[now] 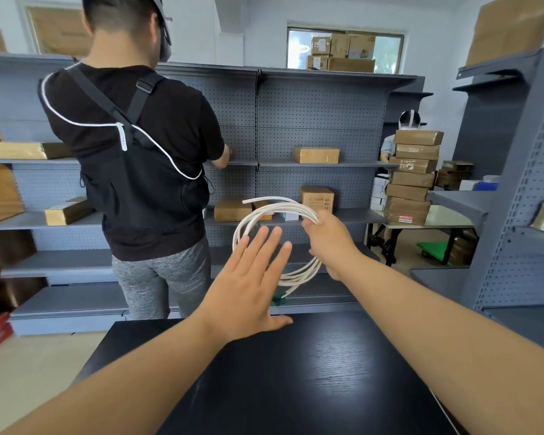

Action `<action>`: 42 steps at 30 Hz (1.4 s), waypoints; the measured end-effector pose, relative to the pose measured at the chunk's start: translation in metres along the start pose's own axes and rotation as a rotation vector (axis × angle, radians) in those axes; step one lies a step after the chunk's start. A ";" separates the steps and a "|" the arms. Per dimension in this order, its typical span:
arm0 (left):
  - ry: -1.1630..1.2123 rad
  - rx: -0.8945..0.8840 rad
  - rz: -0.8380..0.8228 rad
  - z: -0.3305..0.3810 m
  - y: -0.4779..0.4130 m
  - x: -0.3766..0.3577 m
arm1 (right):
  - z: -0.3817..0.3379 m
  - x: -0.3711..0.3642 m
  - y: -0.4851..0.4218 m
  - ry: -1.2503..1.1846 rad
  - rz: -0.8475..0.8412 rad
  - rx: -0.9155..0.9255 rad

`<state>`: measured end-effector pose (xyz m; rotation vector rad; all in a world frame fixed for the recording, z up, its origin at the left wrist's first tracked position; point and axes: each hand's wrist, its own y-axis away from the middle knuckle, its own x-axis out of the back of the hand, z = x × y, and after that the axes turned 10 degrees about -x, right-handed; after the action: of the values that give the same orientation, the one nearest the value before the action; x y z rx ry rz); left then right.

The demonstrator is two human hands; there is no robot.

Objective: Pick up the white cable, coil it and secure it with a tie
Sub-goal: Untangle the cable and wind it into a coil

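Now, R grip (325,238) round coiled white cable (280,208), L grip (248,287) flat, empty, boxes (316,155) on shelves (327,165)

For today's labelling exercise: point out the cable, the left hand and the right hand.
cable (283,209): head view, top arc of the coil.
left hand (248,293): head view, back of the hand.
right hand (325,235): head view, back of the hand.

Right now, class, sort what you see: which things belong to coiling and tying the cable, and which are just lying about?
Belongs: white cable, coiled; right hand gripping it; open left hand.
Lying about: shelf box; parcel stack; black table; person at shelves.
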<state>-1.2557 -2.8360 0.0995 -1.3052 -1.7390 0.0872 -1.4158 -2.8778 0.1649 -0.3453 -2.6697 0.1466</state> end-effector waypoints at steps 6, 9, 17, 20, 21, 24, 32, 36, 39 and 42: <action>-0.143 0.060 0.132 -0.007 -0.007 -0.010 | -0.008 -0.003 0.004 0.067 -0.058 0.053; -0.188 0.094 0.183 -0.012 -0.007 -0.015 | -0.008 -0.005 0.006 0.173 -0.067 0.140; -0.145 0.083 0.142 -0.012 -0.001 -0.027 | -0.011 -0.013 0.006 0.114 -0.104 0.076; -0.146 0.092 0.132 -0.014 -0.001 -0.029 | -0.014 -0.014 0.006 0.139 -0.116 0.067; -0.151 0.095 0.131 -0.016 -0.001 -0.029 | -0.015 -0.015 0.006 0.168 -0.119 0.081; -0.166 0.116 0.121 -0.017 -0.001 -0.028 | -0.015 -0.017 0.006 0.309 -0.128 0.134; -0.143 0.177 0.073 -0.029 -0.004 -0.020 | -0.017 -0.017 0.011 0.672 -0.154 0.247; -0.097 0.207 0.088 -0.034 -0.002 -0.020 | -0.018 -0.019 0.019 0.779 -0.196 0.313; -0.040 0.245 0.080 -0.037 0.000 -0.020 | -0.019 -0.021 0.024 0.813 -0.240 0.354; 0.012 0.261 0.091 -0.042 0.003 -0.022 | -0.020 -0.023 0.027 0.838 -0.273 0.369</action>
<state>-1.2243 -2.8701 0.1080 -1.1884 -1.5970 0.3462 -1.3810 -2.8567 0.1688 0.0777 -1.7866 0.3211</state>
